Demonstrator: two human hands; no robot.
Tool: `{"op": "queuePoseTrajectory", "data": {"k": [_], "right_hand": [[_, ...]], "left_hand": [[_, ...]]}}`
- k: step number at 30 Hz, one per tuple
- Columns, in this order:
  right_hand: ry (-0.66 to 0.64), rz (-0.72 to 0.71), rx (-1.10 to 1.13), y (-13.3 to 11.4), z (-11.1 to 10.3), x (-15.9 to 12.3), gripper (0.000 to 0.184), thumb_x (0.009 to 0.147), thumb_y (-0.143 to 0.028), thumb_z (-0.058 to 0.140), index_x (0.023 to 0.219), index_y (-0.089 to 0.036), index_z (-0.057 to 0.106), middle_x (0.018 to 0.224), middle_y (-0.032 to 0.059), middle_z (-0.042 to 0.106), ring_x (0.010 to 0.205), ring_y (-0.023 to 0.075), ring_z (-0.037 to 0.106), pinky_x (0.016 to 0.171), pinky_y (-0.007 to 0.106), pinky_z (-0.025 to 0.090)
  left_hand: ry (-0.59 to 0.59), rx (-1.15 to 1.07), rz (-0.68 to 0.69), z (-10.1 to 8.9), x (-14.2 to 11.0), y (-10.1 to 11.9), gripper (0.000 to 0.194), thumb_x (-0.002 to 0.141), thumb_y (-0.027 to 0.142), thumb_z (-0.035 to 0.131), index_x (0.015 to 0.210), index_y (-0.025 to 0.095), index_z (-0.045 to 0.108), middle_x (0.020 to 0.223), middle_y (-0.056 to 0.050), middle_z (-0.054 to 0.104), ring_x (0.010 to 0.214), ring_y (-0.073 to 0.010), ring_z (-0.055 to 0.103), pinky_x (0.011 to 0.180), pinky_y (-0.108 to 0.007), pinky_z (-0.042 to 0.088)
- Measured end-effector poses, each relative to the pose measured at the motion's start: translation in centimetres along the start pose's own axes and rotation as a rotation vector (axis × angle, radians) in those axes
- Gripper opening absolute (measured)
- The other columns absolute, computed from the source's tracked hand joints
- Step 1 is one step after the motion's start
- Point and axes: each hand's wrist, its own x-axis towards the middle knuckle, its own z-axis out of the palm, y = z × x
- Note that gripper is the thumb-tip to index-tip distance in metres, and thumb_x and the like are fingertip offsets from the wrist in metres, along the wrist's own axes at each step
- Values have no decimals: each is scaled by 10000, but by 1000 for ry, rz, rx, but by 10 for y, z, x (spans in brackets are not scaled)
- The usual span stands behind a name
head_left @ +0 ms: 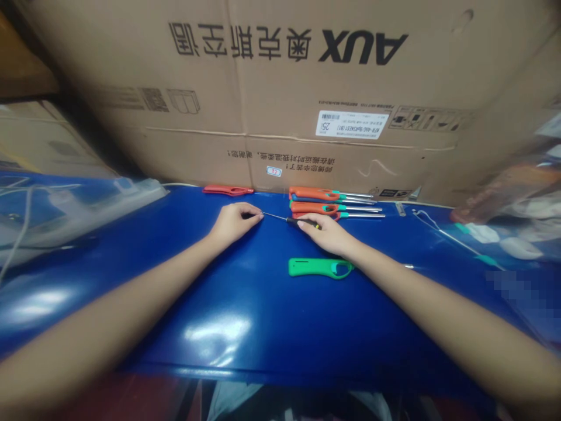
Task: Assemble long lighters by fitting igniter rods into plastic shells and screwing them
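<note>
My right hand (326,231) grips the dark handle of a thin screwdriver (277,217), whose metal shaft points left. At its tip, the thumb and fingers of my left hand (235,223) are pinched together. Whatever sits between them is too small to make out. Just below my right hand lies a green long-necked lighter (312,267), its neck partly hidden under my forearm. Behind my right hand, several orange lighters (313,207) with metal necks are lined up. A red lighter casing (225,190) rests behind my left hand.
A large cardboard box (272,117) stands upright along the back of the blue table (210,304). Clear plastic bags (87,213) occupy the left side. Loose metal lighter parts (456,238) and more bagged items (521,222) lie at the right.
</note>
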Motion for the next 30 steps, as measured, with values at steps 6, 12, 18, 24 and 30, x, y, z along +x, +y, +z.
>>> {"op": "queuePoseTrajectory", "data": {"k": [6,12,18,24,30], "right_hand": [[32,26,106,1,-2,-2,304,895,-417,592,1025,-169,710,589,-32,571,531,128,473,539,265,395],[95,60,236,-7,-8,-5,324,875,-464,589,977,-167,670,488,-80,457,411,91,370,433,239,290],[154,69,331,-17,-17,-10,337,814,-499,654,861,-165,649,497,-65,469,404,79,379,404,225,293],[187,38,338,-26,-42,-39,310,801,-447,678,853,-142,692,562,-34,533,406,72,407,415,233,281],[231,102,428,-21,-54,-70,239,804,-388,681,828,-153,719,527,-31,499,423,82,382,435,248,216]], "left_hand": [[45,32,-3,0,0,-4,141,793,342,711,797,221,781,981,-54,785,947,-242,712,924,-373,553],[46,29,5,0,1,-5,141,779,336,723,835,225,789,987,-60,768,967,-248,690,929,-388,541],[50,-43,-8,0,1,-1,175,756,315,733,877,199,783,1011,-82,760,970,-257,689,929,-408,546],[-3,-248,10,0,-13,33,283,811,324,702,1055,188,748,1174,-89,738,1143,-259,654,1027,-418,509],[-307,-537,-19,13,-48,77,363,858,374,690,1158,171,713,1101,-100,779,974,-227,743,832,-353,606]]}}
